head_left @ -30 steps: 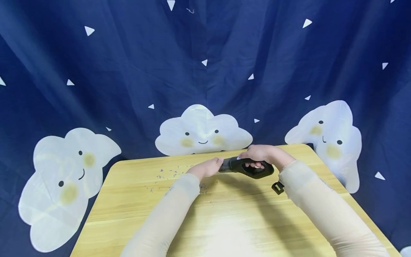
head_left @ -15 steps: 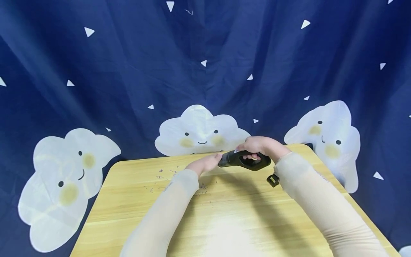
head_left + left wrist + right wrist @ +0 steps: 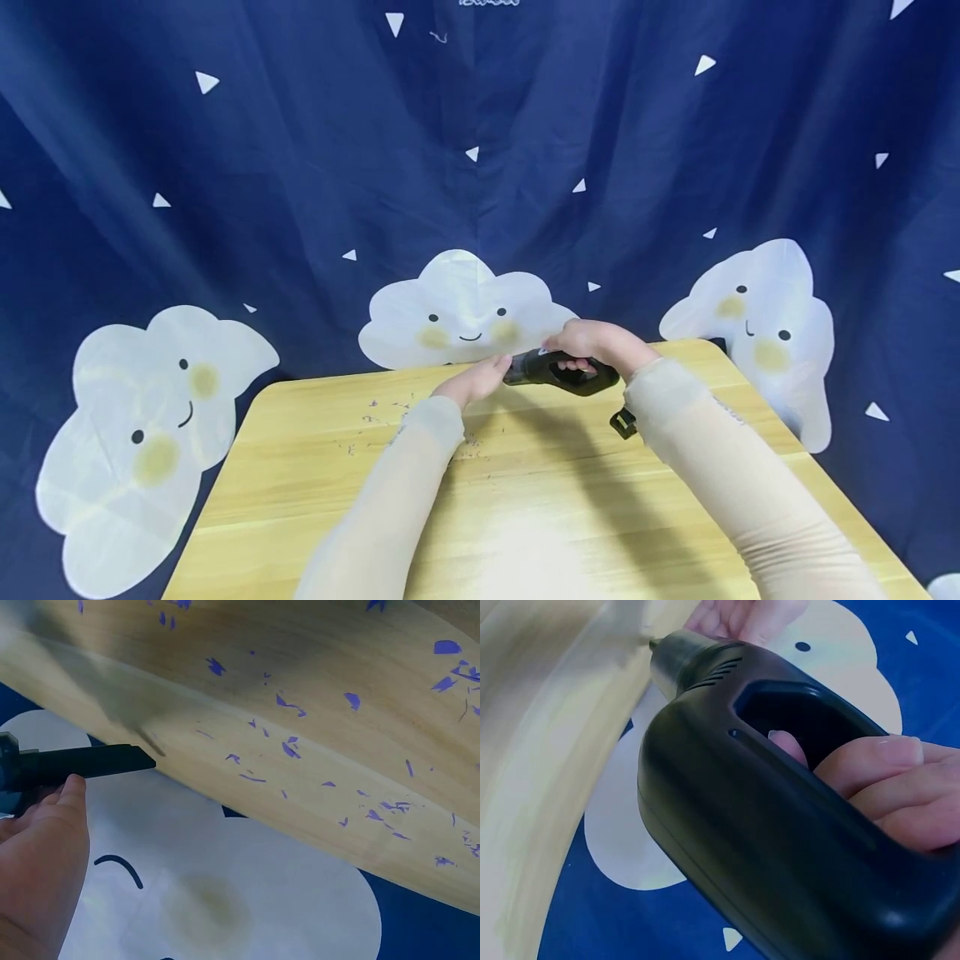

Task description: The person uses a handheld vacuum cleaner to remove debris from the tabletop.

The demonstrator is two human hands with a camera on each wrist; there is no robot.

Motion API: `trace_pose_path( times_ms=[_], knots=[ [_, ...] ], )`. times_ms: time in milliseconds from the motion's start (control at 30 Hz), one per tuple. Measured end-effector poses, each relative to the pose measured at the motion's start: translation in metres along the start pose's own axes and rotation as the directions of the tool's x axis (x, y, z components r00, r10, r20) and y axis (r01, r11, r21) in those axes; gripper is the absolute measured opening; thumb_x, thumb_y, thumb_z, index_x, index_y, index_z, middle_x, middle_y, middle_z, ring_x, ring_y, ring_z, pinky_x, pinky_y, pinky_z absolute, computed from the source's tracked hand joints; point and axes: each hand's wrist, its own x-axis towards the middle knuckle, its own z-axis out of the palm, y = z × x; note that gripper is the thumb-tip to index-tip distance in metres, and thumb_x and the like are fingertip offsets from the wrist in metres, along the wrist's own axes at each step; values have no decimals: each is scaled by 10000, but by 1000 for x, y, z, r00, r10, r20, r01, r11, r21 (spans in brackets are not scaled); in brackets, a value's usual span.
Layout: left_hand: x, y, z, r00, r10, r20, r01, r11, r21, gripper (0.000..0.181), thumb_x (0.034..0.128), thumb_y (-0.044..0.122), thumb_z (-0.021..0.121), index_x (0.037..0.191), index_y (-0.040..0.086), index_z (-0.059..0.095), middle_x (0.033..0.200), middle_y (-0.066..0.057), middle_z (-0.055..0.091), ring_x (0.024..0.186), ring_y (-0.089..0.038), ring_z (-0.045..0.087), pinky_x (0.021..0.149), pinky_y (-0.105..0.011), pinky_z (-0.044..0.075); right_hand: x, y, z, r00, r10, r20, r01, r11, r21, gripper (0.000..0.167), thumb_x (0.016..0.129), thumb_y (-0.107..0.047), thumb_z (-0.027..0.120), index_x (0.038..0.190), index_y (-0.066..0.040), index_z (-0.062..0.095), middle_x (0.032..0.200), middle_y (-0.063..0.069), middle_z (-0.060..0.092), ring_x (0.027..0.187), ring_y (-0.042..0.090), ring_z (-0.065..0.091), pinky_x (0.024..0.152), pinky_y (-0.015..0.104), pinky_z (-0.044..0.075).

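Handheld vacuum (image 3: 542,367) sat below right of head-view centre, near far edge of table (image 3: 300,471). Right hand (image 3: 597,341) gripped its rear, fingers curled; left hand (image 3: 474,382) clasped front. Purple scraps (image 3: 290,750) lay left.

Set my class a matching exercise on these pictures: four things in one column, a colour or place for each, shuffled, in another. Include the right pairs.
1. right hand
2. left hand
3. scraps
4. curtain

A. purple, scattered on the tabletop
B. at the front of the black handheld device
C. dark blue, printed with white clouds
D. gripping the device farther back

Pairs: 1-D, 2-B, 3-A, 4-C
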Motion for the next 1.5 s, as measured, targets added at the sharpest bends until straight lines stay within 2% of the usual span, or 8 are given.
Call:
trace_pose_path(
  times_ms=[200,367,533,700,833,967,1267,1500],
  knots=[
    [4,-3,4,1000,19,13,-20,999,51,775,1039,625,115,1608,103,186,1653,-115,200,1515,-314,167,1226,-495,143,1,4,1,1000,27,8,-27,1000,3,436,1054,-315,452,782,5,571,535,-19,431,410,86,370,456,232,386],
    [5,-7,3,1000,9,20,-11,997,75,745,1051,596,116,1608,107,195,1651,-110,208,1514,-307,177,1227,-488,149,5,4,3,999,24,28,-25,1000,10,454,1056,-326,458,770,6,578,533,-25,435,407,76,373,453,227,388],
    [-1,-5,-4,997,-28,71,25,998,52,745,1026,651,126,1616,201,198,1659,-49,201,1516,-300,173,1219,-526,143,6,1,0,998,40,43,-39,999,-27,473,1061,-348,455,748,-14,570,543,-20,433,415,79,374,468,237,392],
    [-9,0,-10,989,-87,119,84,996,27,700,1017,669,168,1598,293,269,1636,-49,277,1489,-324,252,1186,-587,195,3,-2,-4,997,54,63,-50,996,-75,491,1064,-368,441,743,-26,587,535,-25,428,422,88,377,507,266,400],
    [-13,3,-12,978,-145,150,152,988,-33,659,1023,648,240,1562,286,361,1593,-90,355,1448,-351,323,1154,-613,244,2,-4,-5,997,37,69,-29,994,-107,484,1061,-362,445,752,-24,602,525,-33,424,417,85,368,481,250,399],
    [-16,2,-13,971,-178,160,183,983,-17,675,1020,648,262,1548,249,394,1585,-95,364,1448,-342,321,1154,-596,254,1,-5,-4,997,31,74,-22,993,-119,480,1053,-365,462,752,-23,613,520,-35,422,413,85,363,464,241,392],
    [-21,-7,-16,967,-198,162,203,979,-14,701,1012,671,244,1576,267,338,1605,-96,330,1463,-344,298,1161,-599,245,3,-9,4,995,23,94,-12,993,-121,486,1046,-367,463,745,-15,610,519,-32,430,407,80,364,456,237,391],
    [-28,-12,-22,966,-184,182,177,983,56,713,1023,654,231,1595,234,288,1631,-75,279,1484,-330,263,1192,-552,220,5,-9,10,995,17,95,-8,995,-96,473,1030,-360,482,747,-7,621,526,-32,442,403,74,361,440,228,375]
  ],
)
